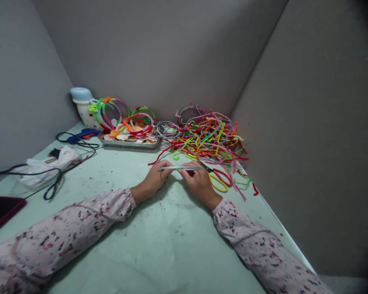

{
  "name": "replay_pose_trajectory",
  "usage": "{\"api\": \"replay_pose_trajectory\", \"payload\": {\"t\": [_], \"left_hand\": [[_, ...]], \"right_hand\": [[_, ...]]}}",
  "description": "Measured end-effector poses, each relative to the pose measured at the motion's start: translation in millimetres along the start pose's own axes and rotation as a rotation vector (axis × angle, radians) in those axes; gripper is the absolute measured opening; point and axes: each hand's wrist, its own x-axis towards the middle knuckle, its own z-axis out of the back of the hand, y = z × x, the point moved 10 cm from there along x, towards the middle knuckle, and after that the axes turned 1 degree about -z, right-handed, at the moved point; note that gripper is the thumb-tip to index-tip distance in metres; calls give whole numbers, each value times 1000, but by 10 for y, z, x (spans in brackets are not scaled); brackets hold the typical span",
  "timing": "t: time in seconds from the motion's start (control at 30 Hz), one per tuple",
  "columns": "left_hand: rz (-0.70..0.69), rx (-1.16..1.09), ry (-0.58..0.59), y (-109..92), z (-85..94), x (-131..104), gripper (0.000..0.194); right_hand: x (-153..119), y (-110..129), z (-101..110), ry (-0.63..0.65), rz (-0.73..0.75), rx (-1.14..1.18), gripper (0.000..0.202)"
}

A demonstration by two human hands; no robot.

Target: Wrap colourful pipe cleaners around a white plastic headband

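A thin grey headband (190, 168), seen nearly edge-on, is held level between both hands above the table. My left hand (153, 181) pinches it from the left, thumb and fingers closed. My right hand (200, 183) grips it from the right, fingers curled around it. Between the fingertips a small bit of green pipe cleaner (176, 169) shows at the band's middle; how it is attached is too small to tell. Just right of my right hand lie scissors (219, 181) with red and yellow handles. Behind the hands spreads a tangled pile of coloured pipe cleaners (208, 134).
At the back, a metal tray (129, 143) carries shell-like pieces and pipe-cleaner-wrapped headbands (112, 112). Bare grey headbands (168, 129) lie beside it. A blue-lidded bottle (84, 106), a plastic bag (46, 165), a black cable (59, 175) and a phone (3, 210) occupy the left.
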Motion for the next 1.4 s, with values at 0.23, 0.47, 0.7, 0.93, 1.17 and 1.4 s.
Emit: {"api": "replay_pose_trajectory", "payload": {"t": [0.23,0.47,0.7,0.93,1.17,1.4], "left_hand": [[8,9,-28,-33,15,-18,27],[-3,34,-18,-20,15,-8,24],[-14,38,-23,-18,14,-6,20],[-63,92,-27,-103,25,-8,24],[-63,73,-28,-111,9,-8,23],[-65,64,-19,-93,-4,1,22]], "right_hand": [[-11,-3,44,-24,-24,34,15],[-7,-46,44,-45,-54,23,15],[-8,-78,17,-23,-73,20,16],[-9,-91,45,-34,-114,68,15],[-27,-190,3,-14,-224,162,20],[-34,-291,-69,36,-339,247,22]]}}
